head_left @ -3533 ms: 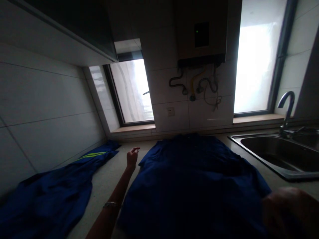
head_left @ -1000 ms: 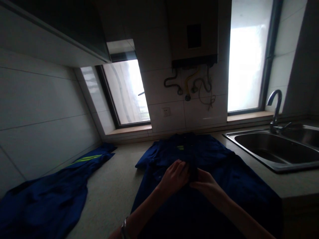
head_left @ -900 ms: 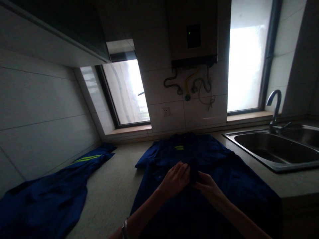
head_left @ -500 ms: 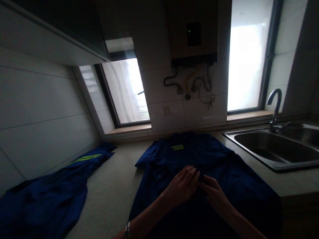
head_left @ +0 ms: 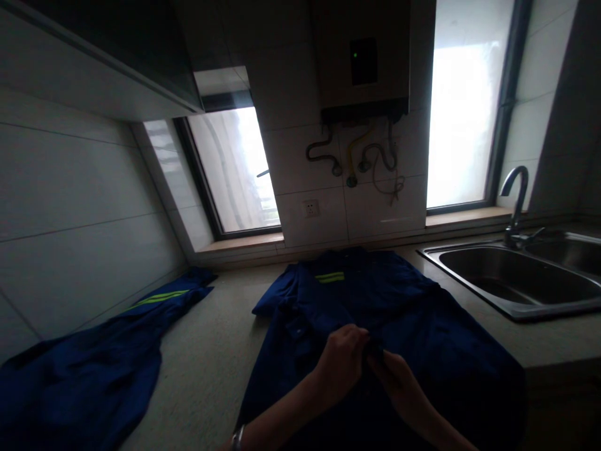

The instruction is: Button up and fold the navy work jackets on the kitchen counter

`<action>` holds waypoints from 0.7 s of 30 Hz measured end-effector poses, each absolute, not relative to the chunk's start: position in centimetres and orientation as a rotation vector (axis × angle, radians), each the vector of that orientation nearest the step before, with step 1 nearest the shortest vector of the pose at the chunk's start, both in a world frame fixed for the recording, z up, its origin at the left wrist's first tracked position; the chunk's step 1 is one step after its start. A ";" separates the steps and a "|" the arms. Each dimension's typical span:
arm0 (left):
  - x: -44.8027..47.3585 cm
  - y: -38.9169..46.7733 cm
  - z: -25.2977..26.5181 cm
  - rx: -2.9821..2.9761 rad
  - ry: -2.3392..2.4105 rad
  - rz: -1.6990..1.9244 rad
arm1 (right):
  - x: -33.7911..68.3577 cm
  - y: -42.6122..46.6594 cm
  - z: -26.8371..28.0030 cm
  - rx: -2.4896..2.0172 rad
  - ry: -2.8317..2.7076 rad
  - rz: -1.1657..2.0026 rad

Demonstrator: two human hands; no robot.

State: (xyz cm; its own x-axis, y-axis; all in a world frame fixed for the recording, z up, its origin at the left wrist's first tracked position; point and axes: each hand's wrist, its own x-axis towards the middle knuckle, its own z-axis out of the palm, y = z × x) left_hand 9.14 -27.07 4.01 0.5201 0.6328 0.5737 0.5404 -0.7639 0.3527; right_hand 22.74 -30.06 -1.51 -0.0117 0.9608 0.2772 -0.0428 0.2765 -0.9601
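Since I work through a dim remote view, I read the grip from finger shape: my left hand [head_left: 345, 354] is curled closed on a raised pinch of cloth [head_left: 374, 346], and my right hand [head_left: 399, 379], thumb and fingers nearly together, grips it from the right. What sits inside the pinch I cannot tell. I would anchor with the left, do fine work with the right, and leave slack around it. The blue garment [head_left: 446, 332] they hold lies spread on the counter [head_left: 201, 338], between a second garment [head_left: 84, 369] on the left and the sink [head_left: 526, 311] on the right; yellow-green stripes [head_left: 330, 277] mark its far end.
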 end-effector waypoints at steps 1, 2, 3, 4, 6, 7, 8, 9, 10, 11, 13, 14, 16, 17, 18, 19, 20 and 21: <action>9.3 -27.2 4.4 2.483 1.055 1.100 | 22.6 -30.2 -1.6 -0.988 -1.311 1.006; 9.4 -27.4 4.7 2.359 1.086 1.117 | 22.5 -30.3 -1.7 -1.009 -1.313 0.993; 9.4 -27.5 5.0 2.255 1.115 1.124 | 22.4 -30.3 -1.9 -1.024 -1.321 0.984; 9.5 -27.6 5.2 2.173 1.143 1.125 | 22.2 -30.3 -2.2 -1.032 -1.335 0.967; 9.6 -27.7 5.3 2.075 1.178 1.123 | 22.0 -30.2 -3.0 -1.036 -1.351 0.891; 9.6 -27.7 5.3 2.047 1.189 1.123 | 22.0 -30.1 -3.4 -1.030 -1.354 0.830; 9.6 -27.7 5.2 2.030 1.195 1.122 | 21.9 -30.0 -3.9 -1.019 -1.352 0.748; 9.5 -27.6 5.0 2.022 1.198 1.121 | 21.9 -30.0 -4.3 -1.004 -1.348 0.653; 9.5 -27.6 4.9 2.018 1.195 1.120 | 21.8 -29.9 -4.6 -0.987 -1.345 0.550; 9.5 -27.6 4.8 2.014 1.191 1.119 | 21.8 -29.9 -4.9 -0.967 -1.345 0.449; 9.5 -27.6 4.7 2.003 1.171 1.121 | 21.7 -30.0 -5.0 -0.923 -1.371 0.290; 9.5 -27.6 4.7 1.994 1.157 1.123 | 21.6 -30.0 -4.8 -0.906 -1.394 0.239; 9.5 -27.7 4.7 1.968 1.130 1.129 | 21.5 -30.1 -4.4 -0.881 -1.450 0.211; 9.6 -27.7 4.7 1.953 1.120 1.136 | 21.4 -30.2 -4.1 -0.869 -1.471 0.227; 9.6 -27.8 4.7 1.938 1.113 1.143 | 21.2 -30.3 -4.0 -0.858 -1.487 0.257; 9.6 -27.9 4.7 1.921 1.107 1.147 | 21.2 -30.3 -3.9 -0.853 -1.500 0.298; 9.7 -28.0 4.6 1.904 1.103 1.149 | 21.1 -30.4 -3.9 -0.848 -1.514 0.342; 9.7 -28.0 4.5 1.889 1.097 1.152 | 21.1 -30.4 -3.9 -0.851 -1.526 0.382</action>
State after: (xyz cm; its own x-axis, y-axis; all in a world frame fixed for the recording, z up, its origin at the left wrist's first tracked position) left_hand 9.67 -28.03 4.55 0.2605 0.8960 0.3597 0.3151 -0.4311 0.8455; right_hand 21.12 -30.45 -3.90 0.0592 0.7020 0.7097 0.2852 0.6694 -0.6859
